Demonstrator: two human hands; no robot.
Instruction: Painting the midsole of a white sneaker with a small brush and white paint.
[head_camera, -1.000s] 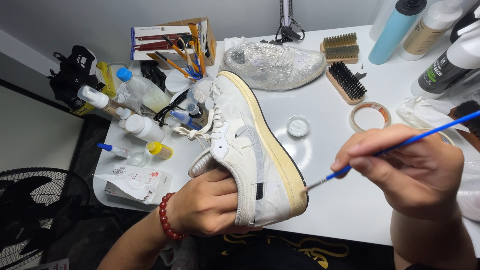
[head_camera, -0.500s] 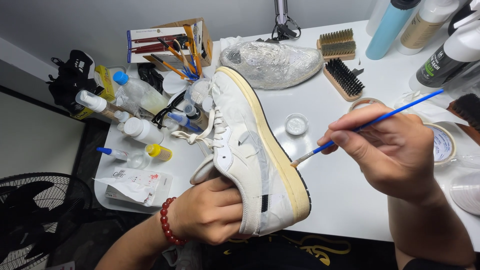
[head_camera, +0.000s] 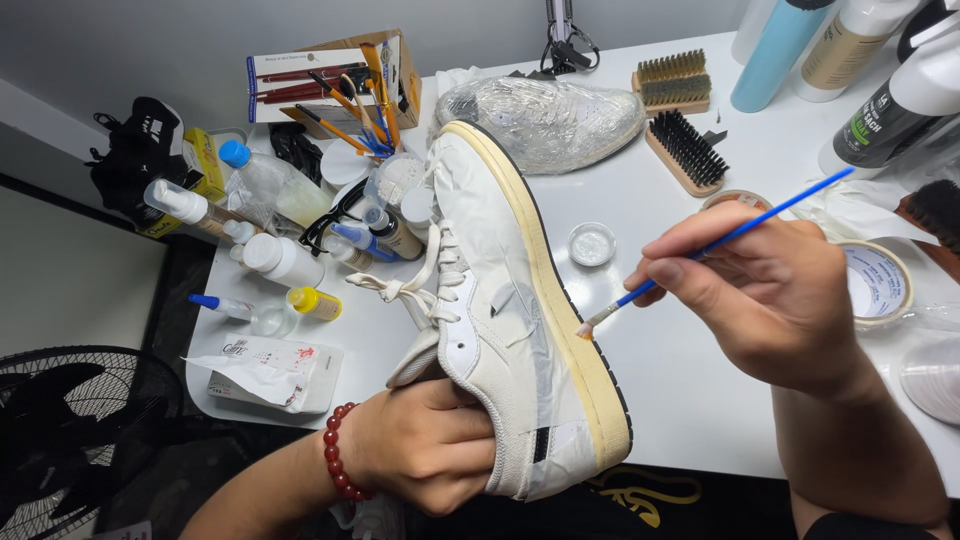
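**Paint could stray off the midsole**

The left hand (head_camera: 425, 455) gripped the shoe (head_camera: 510, 320) on its side above the table (head_camera: 680, 380). The right hand (head_camera: 770, 290) pinched a brush (head_camera: 715, 245), tip at the yellowed midsole; a slip could smear the masked upper.

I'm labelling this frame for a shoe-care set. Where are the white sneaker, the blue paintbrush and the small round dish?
white sneaker (head_camera: 500, 300), head view, side panel.
blue paintbrush (head_camera: 740, 232), head view, mid handle.
small round dish (head_camera: 591, 243), head view, centre.

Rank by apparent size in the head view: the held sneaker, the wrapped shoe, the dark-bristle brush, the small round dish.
1. held sneaker, nearest the camera
2. wrapped shoe
3. dark-bristle brush
4. small round dish
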